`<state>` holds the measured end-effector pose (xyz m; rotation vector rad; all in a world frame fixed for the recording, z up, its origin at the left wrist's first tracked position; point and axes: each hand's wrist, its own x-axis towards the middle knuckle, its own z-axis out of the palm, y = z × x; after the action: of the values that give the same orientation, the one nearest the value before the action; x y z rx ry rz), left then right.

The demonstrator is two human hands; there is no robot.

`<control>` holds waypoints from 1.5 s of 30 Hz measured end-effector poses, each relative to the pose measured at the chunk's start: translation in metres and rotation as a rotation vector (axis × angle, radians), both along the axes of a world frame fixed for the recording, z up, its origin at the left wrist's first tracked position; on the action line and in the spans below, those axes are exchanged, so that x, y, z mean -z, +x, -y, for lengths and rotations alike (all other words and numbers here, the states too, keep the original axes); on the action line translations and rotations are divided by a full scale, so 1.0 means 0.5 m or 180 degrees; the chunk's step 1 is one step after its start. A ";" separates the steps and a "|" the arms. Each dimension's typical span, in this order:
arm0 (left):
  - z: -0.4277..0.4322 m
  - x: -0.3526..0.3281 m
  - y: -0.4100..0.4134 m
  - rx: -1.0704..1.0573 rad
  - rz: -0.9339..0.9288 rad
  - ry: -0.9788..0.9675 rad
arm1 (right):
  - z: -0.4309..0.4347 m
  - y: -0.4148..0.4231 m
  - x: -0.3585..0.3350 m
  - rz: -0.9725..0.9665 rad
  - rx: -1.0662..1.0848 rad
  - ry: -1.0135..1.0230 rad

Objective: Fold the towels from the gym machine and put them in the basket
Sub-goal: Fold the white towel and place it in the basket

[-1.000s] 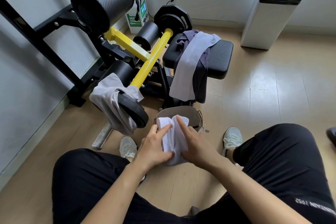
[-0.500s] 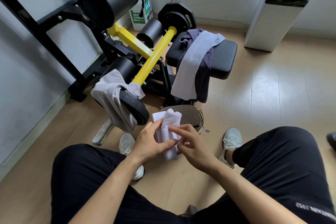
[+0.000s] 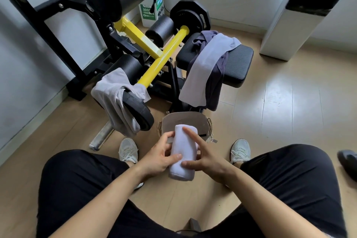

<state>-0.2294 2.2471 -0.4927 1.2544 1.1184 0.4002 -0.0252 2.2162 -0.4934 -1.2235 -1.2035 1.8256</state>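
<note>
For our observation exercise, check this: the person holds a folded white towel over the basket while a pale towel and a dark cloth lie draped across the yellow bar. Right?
Not quite. The head view shows the pale towel and dark cloth draped across the black seat pad, not the yellow bar. The rest holds.

The open mouth of a beige fabric basket with rope handles [image 3: 193,116] sits on the pale wood floor [image 3: 289,114], between two white trainers [image 3: 128,149]. A rolled white towel [image 3: 182,152], gripped by the left hand [image 3: 158,158] and touched by the flat right hand [image 3: 210,164], hangs over the basket's near rim and covers part of the opening. A black weight plate [image 3: 139,110] draped in a grey towel [image 3: 112,102] crowds the basket's left rim. A lilac towel [image 3: 204,69] and a dark towel [image 3: 216,87] hang off a black padded seat [image 3: 237,62] just behind the far rim. Right of the basket, bare floor runs open to a white tower unit [image 3: 286,31].
</note>
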 end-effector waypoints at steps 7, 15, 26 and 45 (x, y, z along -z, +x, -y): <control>-0.043 0.099 0.041 -0.0341 -0.0242 -0.0371 | -0.091 0.025 0.082 0.0577 -0.0142 -0.0334; -0.157 0.301 0.026 -0.1498 -0.0668 -0.1068 | -0.283 0.032 0.239 0.0916 -0.0157 -0.0461; -0.235 0.518 0.054 -0.2423 -0.0948 -0.1177 | -0.453 -0.030 0.560 0.1352 -0.0608 -0.0267; -0.223 0.573 0.082 -0.2411 -0.1161 -0.0469 | -0.479 -0.108 0.652 0.4455 -0.1627 0.1005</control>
<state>-0.1883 2.3588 -0.7794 0.7481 1.8998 0.6496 -0.0792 2.4556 -0.8193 -2.1846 -2.5721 0.7490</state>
